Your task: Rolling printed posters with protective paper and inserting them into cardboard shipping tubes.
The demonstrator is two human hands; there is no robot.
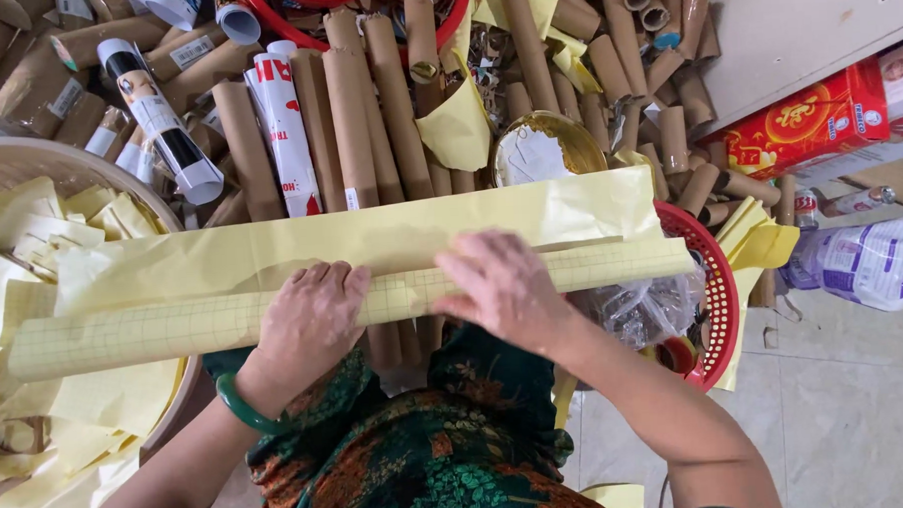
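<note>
The red basket (718,305) at three o'clock is half covered by the yellow paper roll (214,327), and the woven basket (28,159) at nine o'clock is cut off.

A long tube of pale yellow paper (214,327), printed with a fine grid, is laid nearly level across the lap, its right end raised slightly toward the red basket (721,305). The tube is rolled tight; its left end extends well beyond the basket side, over the loose yellow scraps. A wide, unrolled yellow sheet (371,232) is attached along the tube's far edge and is spread flat, with creases, behind it. The sheet's right corner is positioned just beside the basket rim.
</note>
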